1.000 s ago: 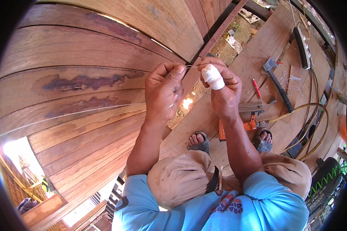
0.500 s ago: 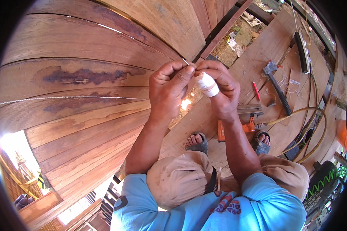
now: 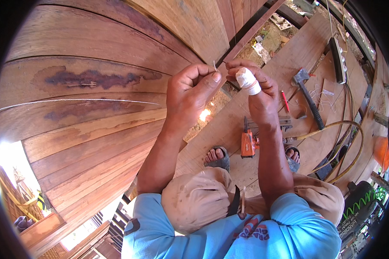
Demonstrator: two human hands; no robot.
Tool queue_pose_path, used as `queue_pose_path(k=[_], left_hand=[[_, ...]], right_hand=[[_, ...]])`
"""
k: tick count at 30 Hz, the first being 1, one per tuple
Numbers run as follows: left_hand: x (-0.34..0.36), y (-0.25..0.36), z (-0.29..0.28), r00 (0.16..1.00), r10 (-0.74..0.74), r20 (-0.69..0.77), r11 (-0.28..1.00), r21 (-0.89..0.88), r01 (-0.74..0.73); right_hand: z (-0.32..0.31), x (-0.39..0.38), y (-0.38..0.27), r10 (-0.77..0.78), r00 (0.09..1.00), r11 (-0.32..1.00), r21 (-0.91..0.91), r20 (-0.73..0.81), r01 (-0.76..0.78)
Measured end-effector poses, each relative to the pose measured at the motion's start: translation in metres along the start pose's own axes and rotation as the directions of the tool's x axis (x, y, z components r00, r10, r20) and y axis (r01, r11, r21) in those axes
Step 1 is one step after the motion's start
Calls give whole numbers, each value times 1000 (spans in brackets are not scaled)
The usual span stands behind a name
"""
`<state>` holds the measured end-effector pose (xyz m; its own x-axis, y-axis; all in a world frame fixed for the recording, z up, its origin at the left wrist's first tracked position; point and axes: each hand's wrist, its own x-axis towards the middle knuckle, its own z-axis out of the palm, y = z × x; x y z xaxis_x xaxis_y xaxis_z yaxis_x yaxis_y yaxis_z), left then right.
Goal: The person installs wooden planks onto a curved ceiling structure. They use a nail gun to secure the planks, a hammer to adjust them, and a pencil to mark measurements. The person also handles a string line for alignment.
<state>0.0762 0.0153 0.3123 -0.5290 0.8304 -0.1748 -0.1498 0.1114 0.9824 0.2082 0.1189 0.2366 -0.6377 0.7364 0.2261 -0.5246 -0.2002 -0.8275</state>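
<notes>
My left hand is raised in front of the plank wall, thumb and forefinger pinched together. Out of that pinch sticks the short end of a thin pale string. A small gap to the right, my right hand has its fingers curled in a pinch, and a white wrapping covers its thumb. Something thin and dark shows at those fingertips, too small to make out. Across the planks on the left stretches a whitish cord; whether it joins the string is not visible.
Wooden planks with dark stains fill the left. On the boards at right lie a hammer, a red pencil, an orange nail gun with a yellowish hose, and a power strip. A black machine stands lower right.
My hands have come apart from touching fingertips. The right one has shifted to the right, while the left stays nearly in place with the string.
</notes>
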Motion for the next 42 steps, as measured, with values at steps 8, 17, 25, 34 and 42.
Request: queue_pose_path(k=[8, 17, 25, 34, 42], left_hand=[[4, -11, 2, 999, 4, 33, 989, 146, -9], [7, -9, -9, 999, 4, 33, 937, 350, -15], [11, -11, -41, 952, -273, 137, 958, 124, 257], [18, -30, 3, 950, -260, 171, 689, -657, 307], [9, -28, 8, 933, -178, 313, 680, -646, 346]], right_hand=[[8, 3, -14, 29, 993, 998, -55, 116, -23], [0, 8, -19, 74, 996, 979, -195, 53, -62], [3, 2, -13, 35, 998, 991, -134, 58, -26], [24, 2, -27, -101, 974, 917, -362, 200, 170], [24, 0, -23, -30, 999, 995, -94, 31, 33]])
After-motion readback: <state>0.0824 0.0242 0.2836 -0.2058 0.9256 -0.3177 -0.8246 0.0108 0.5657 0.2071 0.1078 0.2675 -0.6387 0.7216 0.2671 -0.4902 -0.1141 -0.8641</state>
